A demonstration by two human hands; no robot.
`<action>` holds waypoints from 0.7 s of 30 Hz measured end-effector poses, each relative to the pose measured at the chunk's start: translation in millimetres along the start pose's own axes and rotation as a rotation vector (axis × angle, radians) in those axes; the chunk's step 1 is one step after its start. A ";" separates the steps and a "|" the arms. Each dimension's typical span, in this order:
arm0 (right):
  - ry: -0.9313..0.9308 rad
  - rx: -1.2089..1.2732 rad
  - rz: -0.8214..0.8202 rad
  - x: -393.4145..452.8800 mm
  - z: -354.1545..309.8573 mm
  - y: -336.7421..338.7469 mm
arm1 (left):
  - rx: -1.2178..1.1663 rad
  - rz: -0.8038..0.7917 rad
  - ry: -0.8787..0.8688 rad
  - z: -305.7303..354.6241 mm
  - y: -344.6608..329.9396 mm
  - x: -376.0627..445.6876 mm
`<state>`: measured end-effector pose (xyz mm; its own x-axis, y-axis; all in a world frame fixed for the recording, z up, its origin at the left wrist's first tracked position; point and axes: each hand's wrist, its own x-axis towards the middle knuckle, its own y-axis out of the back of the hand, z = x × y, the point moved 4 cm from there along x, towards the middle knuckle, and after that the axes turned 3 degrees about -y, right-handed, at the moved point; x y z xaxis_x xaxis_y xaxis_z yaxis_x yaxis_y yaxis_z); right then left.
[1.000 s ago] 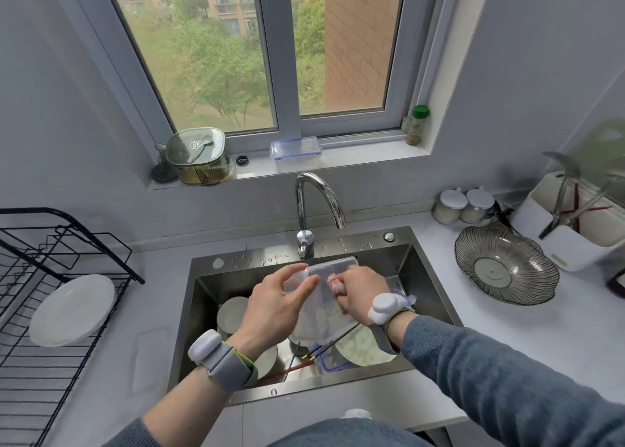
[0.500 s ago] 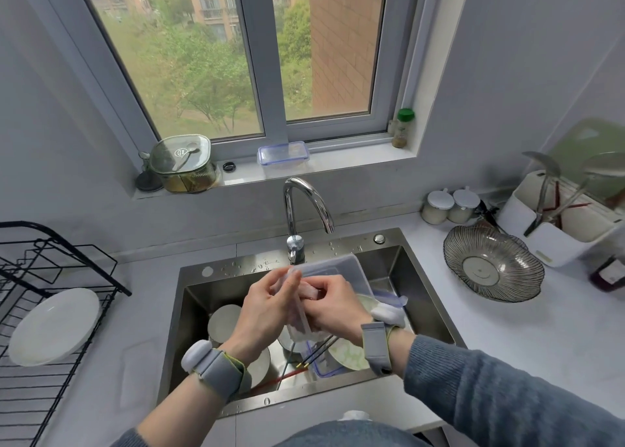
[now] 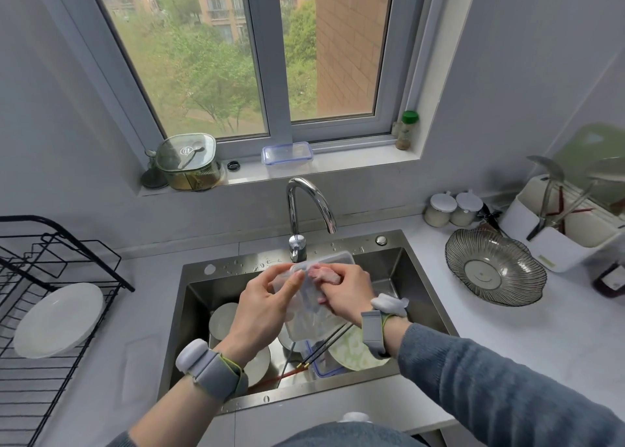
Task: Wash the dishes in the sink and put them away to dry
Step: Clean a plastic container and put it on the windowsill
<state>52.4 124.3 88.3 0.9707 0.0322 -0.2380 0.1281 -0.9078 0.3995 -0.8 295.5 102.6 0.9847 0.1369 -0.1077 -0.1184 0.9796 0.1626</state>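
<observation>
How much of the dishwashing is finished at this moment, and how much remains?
Done: one white plate stands in the rack. In hand: the left hand holds a clear container over the sink while the right hand rubs it with a pink cloth. Left: several plates, chopsticks and a blue-rimmed lid lie in the sink. So most remains.

Brushed steel sink (glossy chrome tap)

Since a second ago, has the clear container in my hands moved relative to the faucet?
Yes. The clear container has turned from nearly face-on to edge-on, with its top edge still just below the faucet.
</observation>
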 end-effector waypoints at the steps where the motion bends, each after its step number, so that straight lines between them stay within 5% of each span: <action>1: 0.052 0.026 -0.058 -7.6 -6.0 -5.7 | -0.011 -0.003 0.008 0.9 -0.8 -0.1; 4: 0.197 -0.027 -0.218 -26.7 -17.2 -18.8 | -0.081 0.003 0.032 4.7 -0.7 -0.8; 9: 0.144 -0.075 -0.352 -21.9 -7.2 -3.2 | -0.058 -0.011 0.021 7.2 -0.2 -2.6; 12: 0.096 -0.141 -0.259 -14.8 2.1 5.9 | -0.006 -0.032 -0.009 3.7 -6.7 -2.5; 17: 0.132 -0.671 -0.077 15.8 23.1 16.5 | 0.034 -0.034 -0.028 4.5 -11.2 -8.5; 21: 0.069 -0.619 0.044 29.3 29.5 14.1 | 0.090 -0.027 -0.038 1.5 -19.0 -13.2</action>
<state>76.7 100.2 60.8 0.9860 0.0456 -0.1604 0.1616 -0.4984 0.8518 -11.3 274.9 102.4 0.9917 0.1037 -0.0764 -0.0818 0.9652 0.2482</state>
